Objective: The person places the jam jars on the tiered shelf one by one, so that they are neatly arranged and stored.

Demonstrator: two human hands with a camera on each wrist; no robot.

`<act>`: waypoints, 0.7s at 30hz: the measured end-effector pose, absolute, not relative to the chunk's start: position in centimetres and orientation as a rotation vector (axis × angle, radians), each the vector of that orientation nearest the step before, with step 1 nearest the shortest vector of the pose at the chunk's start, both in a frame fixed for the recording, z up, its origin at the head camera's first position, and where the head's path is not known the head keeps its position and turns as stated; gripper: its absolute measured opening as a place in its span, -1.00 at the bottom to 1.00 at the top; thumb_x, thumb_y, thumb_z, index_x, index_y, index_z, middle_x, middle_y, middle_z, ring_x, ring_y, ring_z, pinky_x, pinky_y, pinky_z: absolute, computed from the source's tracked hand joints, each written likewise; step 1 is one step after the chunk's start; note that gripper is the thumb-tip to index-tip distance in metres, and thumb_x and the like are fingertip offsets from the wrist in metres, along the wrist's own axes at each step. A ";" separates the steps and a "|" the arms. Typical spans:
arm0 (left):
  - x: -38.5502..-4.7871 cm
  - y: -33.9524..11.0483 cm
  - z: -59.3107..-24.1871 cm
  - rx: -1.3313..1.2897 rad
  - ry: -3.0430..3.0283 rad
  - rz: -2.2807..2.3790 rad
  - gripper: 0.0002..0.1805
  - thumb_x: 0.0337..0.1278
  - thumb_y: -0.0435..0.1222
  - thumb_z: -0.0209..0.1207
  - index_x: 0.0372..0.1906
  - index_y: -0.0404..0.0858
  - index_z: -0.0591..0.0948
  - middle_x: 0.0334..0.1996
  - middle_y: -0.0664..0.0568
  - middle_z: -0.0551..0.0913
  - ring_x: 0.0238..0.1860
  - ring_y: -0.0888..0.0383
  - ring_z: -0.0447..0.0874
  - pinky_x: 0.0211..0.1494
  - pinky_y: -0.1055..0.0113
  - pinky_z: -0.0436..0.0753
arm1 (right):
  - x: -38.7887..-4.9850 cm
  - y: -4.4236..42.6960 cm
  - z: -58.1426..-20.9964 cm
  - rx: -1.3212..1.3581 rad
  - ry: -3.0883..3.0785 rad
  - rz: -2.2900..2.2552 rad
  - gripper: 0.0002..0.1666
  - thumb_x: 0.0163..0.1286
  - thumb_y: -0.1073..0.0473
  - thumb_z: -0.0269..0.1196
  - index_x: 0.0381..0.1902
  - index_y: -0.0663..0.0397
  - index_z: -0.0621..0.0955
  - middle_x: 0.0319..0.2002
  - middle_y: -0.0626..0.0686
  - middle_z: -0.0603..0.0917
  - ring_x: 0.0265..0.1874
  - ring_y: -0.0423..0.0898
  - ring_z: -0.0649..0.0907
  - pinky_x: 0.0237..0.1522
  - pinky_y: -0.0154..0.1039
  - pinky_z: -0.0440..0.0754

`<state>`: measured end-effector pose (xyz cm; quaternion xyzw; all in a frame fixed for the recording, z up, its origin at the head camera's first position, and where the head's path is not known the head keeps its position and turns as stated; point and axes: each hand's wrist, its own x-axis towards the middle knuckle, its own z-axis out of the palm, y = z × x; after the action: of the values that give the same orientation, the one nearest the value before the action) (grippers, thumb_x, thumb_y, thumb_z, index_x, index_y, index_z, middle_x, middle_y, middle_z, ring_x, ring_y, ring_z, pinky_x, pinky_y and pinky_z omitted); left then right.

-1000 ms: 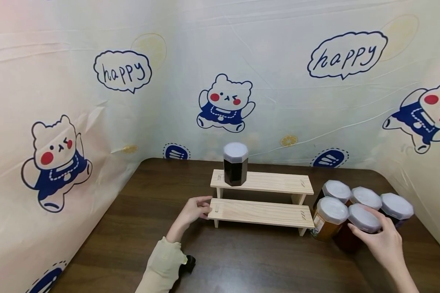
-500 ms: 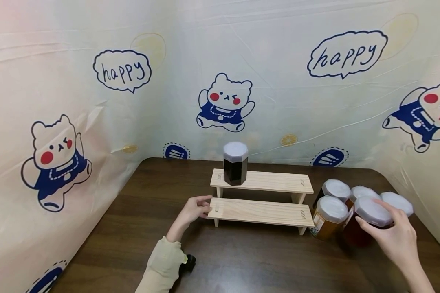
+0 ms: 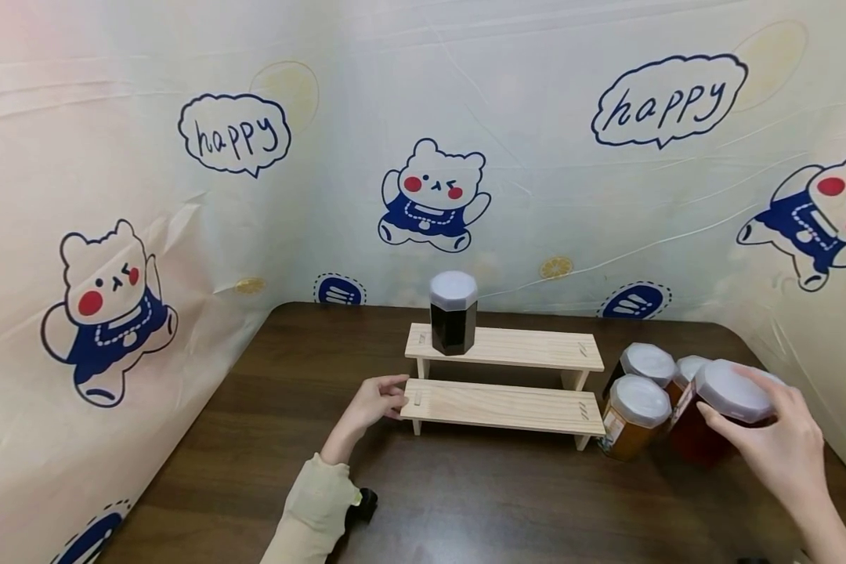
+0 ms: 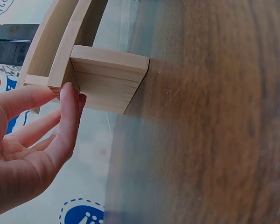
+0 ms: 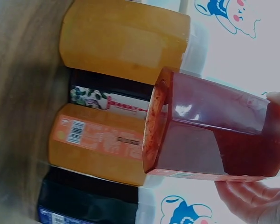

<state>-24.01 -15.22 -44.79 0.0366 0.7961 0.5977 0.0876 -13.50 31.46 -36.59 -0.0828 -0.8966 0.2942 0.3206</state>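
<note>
My right hand (image 3: 782,446) grips the white lid of an eight-sided jar of dark red contents (image 3: 705,431). In the right wrist view this red jar (image 5: 214,126) is lifted off the table, its base toward the neighbouring jars. My left hand (image 3: 374,407) pinches the left end of the lower step of a pale two-step wooden rack (image 3: 500,403). The left wrist view has thumb and fingers of that hand (image 4: 35,149) at the board's end. On the upper step's left side stands a dark jar (image 3: 454,321) with a white lid.
Right of the rack stand an amber jar (image 3: 630,419), a dark jar (image 3: 645,364) and others partly hidden behind the held jar. Patterned cloth (image 3: 536,219) surrounds the brown table (image 3: 465,501) at the back and sides.
My right hand has raised the red jar out of the group's front and moved it rightward, now hiding the far right jar. My left hand and the rack stay put.
</note>
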 end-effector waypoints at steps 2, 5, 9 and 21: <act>-24.0 -15.2 -44.8 0.113 2.366 1.782 -0.53 -0.03 -0.53 0.10 0.09 -0.48 0.41 -0.41 -0.15 0.58 -0.53 0.13 0.57 -0.44 0.22 0.65 | -13.6 31.5 -36.3 -0.203 -2.365 0.756 -0.21 -0.20 0.19 0.46 0.08 0.10 0.46 -0.09 0.33 0.40 -0.17 0.16 0.36 -0.43 -0.35 0.22; -24.1 -15.2 -44.9 0.118 2.363 1.785 -0.53 -0.04 -0.53 0.11 0.09 -0.48 0.41 -0.41 -0.15 0.58 -0.52 0.13 0.57 -0.43 0.21 0.65 | -13.6 31.6 -35.7 -0.198 -2.366 0.736 -0.21 -0.21 0.17 0.47 0.08 0.08 0.47 -0.14 0.31 0.41 -0.24 -0.10 0.35 -0.49 -0.42 0.16; -24.0 -15.2 -44.9 0.118 2.364 1.788 -0.53 -0.04 -0.54 0.10 0.09 -0.48 0.42 -0.42 -0.14 0.58 -0.53 0.13 0.57 -0.43 0.19 0.65 | -13.6 31.5 -35.0 -0.163 -2.372 0.711 -0.20 -0.25 0.18 0.48 0.06 0.10 0.48 -0.18 0.29 0.41 -0.29 -0.31 0.27 -0.50 -0.38 0.17; -23.9 -15.3 -44.8 0.129 2.363 1.788 -0.53 -0.03 -0.54 0.10 0.09 -0.49 0.40 -0.41 -0.16 0.58 -0.54 0.14 0.57 -0.44 0.21 0.65 | -13.6 31.1 -32.8 -0.076 -2.344 0.701 -0.23 -0.27 0.21 0.49 0.02 0.16 0.50 -0.23 0.30 0.42 -0.35 -0.56 0.16 -0.59 -0.56 0.20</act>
<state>-23.92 -15.30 -44.75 0.0433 0.7936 0.6005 0.0878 -13.55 31.13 -32.84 -0.0292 -0.9006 0.2693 0.3398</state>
